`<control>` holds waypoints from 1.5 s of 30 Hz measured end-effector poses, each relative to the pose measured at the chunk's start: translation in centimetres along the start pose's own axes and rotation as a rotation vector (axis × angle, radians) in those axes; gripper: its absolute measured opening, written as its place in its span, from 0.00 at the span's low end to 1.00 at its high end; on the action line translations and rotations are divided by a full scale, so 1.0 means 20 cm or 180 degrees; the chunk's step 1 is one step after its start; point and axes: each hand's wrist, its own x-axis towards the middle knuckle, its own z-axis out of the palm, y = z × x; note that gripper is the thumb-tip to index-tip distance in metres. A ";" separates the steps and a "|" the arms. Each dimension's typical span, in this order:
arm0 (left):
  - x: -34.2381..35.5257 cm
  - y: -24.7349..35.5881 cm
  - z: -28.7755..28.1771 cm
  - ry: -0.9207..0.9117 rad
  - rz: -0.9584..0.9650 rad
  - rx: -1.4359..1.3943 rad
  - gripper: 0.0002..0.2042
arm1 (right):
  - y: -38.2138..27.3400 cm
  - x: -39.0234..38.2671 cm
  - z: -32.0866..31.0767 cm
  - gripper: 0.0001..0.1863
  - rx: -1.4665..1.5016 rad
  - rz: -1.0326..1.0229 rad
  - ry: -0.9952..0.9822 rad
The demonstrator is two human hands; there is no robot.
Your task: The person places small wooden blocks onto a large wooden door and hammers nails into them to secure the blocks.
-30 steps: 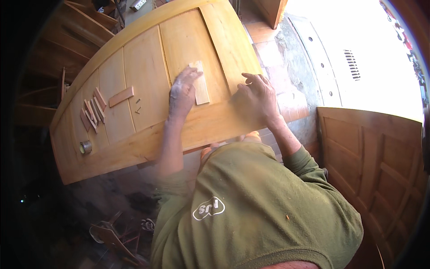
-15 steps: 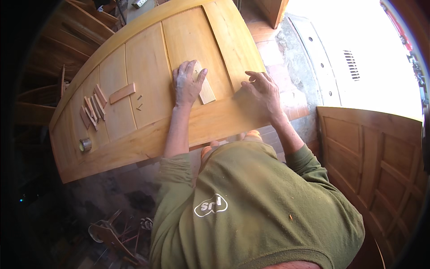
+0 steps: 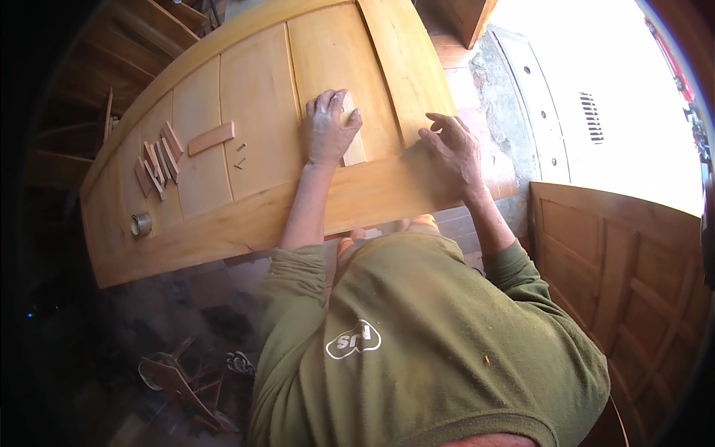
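Note:
A large yellowish wooden panel door lies flat before me. My left hand is closed over a pale wooden block, its fingers on the far left side and its thumb across the right edge. The block rests on the panel, partly covered by the hand. Over the door's right end hovers my right hand, with bent fingers, the index and thumb apart, and nothing visible in it. Left of the left hand lie a reddish flat block and several small screws or nails.
Several thin wood strips lie on the door's left part, near a small open tin. A panelled door stands at right. Stacked timber is at the far left, with dim clutter on the floor.
The view has shifted slightly, so the door and the items on it sit a little higher and further right. Both hands keep nearly the same places on and over the door.

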 end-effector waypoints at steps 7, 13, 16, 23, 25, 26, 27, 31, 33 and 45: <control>0.00 -0.02 -0.01 -0.0059 0.0170 0.0198 0.24 | 0.00 0.00 0.01 0.19 0.0035 -0.0109 0.0015; 0.03 0.07 -0.14 -0.0014 -0.0882 -0.0942 0.31 | -0.02 0.01 -0.02 0.20 -0.0125 -0.0050 -0.0005; -0.08 0.07 -0.19 0.0377 -0.1721 -0.1171 0.26 | -0.05 -0.01 -0.02 0.20 0.0317 0.0210 -0.0071; -0.21 0.12 -0.26 0.0043 -0.0980 -0.0271 0.15 | -0.05 -0.18 -0.18 0.19 -0.0760 -0.0712 0.0574; -0.14 -0.01 -0.32 -0.0071 -0.0786 -0.0415 0.15 | -0.04 -0.25 -0.20 0.23 -0.1048 -0.0339 0.0046; -0.07 -0.06 -0.32 -0.0059 -0.0814 -0.0425 0.15 | -0.02 -0.27 -0.21 0.23 -0.1067 -0.0350 0.0023; 0.02 -0.11 -0.35 -0.0308 -0.0553 -0.0437 0.14 | 0.00 -0.30 -0.20 0.24 -0.1272 -0.0243 -0.0206; 0.38 -0.23 -0.40 -0.1604 -0.0651 -0.0982 0.14 | 0.00 -0.28 -0.18 0.26 -0.1687 -0.0184 -0.0602; 0.53 -0.25 -0.41 -0.1986 -0.0713 -0.0911 0.15 | -0.02 -0.23 -0.18 0.26 -0.1811 0.0071 -0.0723; 0.59 -0.31 -0.18 -0.2806 -0.0140 -0.0298 0.16 | -0.40 -0.26 0.00 0.28 0.0658 0.2002 -0.0194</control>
